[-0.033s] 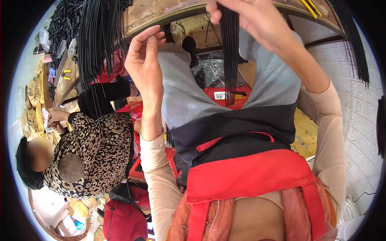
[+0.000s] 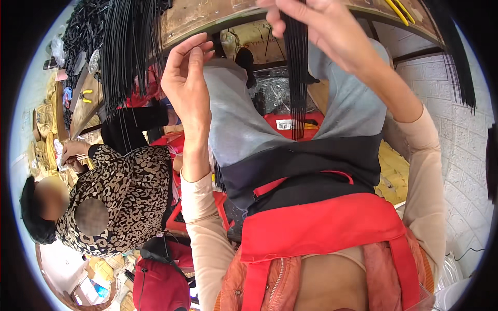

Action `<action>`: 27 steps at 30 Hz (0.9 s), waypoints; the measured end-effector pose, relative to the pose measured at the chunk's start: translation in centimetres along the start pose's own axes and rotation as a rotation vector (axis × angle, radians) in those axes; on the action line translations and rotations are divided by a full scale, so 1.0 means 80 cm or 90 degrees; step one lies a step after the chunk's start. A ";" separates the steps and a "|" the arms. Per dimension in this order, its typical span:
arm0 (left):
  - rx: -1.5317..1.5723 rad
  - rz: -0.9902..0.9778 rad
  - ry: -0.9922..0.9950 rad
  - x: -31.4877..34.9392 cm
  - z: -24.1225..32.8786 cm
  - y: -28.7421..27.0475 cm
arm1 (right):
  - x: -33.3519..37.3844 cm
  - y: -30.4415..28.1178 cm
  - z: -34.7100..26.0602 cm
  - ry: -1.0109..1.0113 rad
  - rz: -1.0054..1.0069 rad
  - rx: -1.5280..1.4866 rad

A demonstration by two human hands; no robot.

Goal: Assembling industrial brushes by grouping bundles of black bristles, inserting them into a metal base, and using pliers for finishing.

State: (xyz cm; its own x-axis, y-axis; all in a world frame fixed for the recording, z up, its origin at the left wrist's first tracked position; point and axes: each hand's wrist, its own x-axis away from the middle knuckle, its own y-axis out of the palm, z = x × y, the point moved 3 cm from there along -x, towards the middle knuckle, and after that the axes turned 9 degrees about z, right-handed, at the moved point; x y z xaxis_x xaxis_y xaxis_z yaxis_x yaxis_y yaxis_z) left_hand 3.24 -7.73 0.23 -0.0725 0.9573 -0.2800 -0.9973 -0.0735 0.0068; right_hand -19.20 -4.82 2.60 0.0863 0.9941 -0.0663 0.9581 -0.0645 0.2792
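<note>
My left hand [image 2: 187, 78] is raised in front of the table edge, its fingers loosely curved and the thumb apart from them; nothing shows in it. At the top edge my right hand [image 2: 334, 36] has its thumb and fingertips drawn together, partly cut off by the picture. What they pinch is hidden. Just beside and behind those fingers a bundle of thin black cables [image 2: 297, 78] hangs off the table between my knees, its loose ends reaching down toward my lap.
The wooden table [image 2: 207, 18] curves along the top. More black cables [image 2: 127, 57] hang at left, others [image 2: 464, 78] at far right. Yellow-handled pliers [image 2: 399, 11] lie at top right. A person in a leopard-print top [image 2: 124, 197] works at my left. A white brick wall [image 2: 451, 155] stands right.
My right hand has shifted very slightly left. The hanging cable ends have swung a little to the right. My left hand stays in place.
</note>
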 end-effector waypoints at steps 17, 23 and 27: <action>0.070 -0.393 -0.164 -0.051 0.129 0.111 | 0.073 -0.003 0.073 0.143 -0.044 -0.299; 0.231 -0.572 -0.111 0.067 0.244 0.093 | 0.117 0.006 0.072 0.194 0.082 -0.158; 0.123 -0.098 0.095 0.066 0.183 0.016 | 0.148 0.012 0.056 0.210 0.102 -0.149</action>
State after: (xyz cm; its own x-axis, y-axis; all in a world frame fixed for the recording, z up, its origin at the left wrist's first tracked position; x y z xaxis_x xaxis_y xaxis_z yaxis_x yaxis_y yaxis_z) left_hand 1.38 1.32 12.79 0.0689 0.9005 -0.4294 -0.9816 0.1380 0.1320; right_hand -16.07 6.51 -2.20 0.1003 0.9502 0.2952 0.8490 -0.2365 0.4725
